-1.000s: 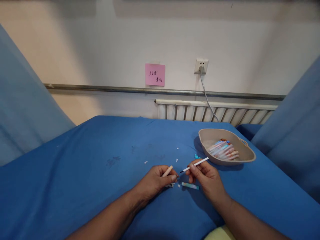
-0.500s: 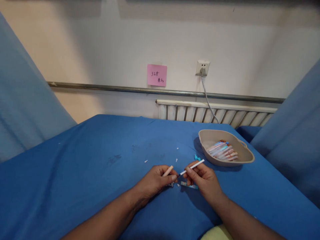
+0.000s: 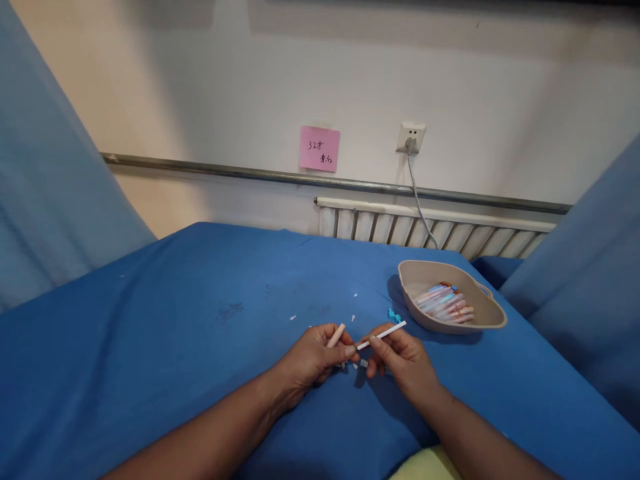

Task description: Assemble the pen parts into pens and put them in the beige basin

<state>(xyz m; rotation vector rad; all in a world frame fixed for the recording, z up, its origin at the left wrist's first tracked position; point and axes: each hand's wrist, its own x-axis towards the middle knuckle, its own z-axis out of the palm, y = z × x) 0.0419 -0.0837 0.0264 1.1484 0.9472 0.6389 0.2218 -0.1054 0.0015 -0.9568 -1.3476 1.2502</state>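
Note:
My left hand [image 3: 311, 355] is closed around a short peach-coloured pen barrel [image 3: 336, 335], its upper end sticking out above the thumb. Pinched between the thumb and fingers of my right hand [image 3: 409, 360] is a slim white pen refill [image 3: 393, 329], slanting up to the right. The refill's dark lower tip meets the fingertips of my left hand; exactly what they grip there is hidden. Below the hands lie small white pieces and a pale pen part [image 3: 364, 363], mostly covered by my right hand. Small bright-blue pieces [image 3: 395, 316] lie just beyond my right hand.
A beige basket [image 3: 480, 321] at the right holds several pens [image 3: 444, 301]. Tiny white tips [image 3: 293, 318] are scattered on the blue sheet [image 3: 200, 347]. Behind stand a radiator [image 3: 395, 230], a metal rail [image 3: 240, 171] and a plugged-in socket [image 3: 411, 137]. Curtains hang at both sides.
The hands have come slightly closer together, and the refill's dark tip is now at my left fingertips. More of the pale pen part is covered by my right hand. The camera view has shifted slightly.

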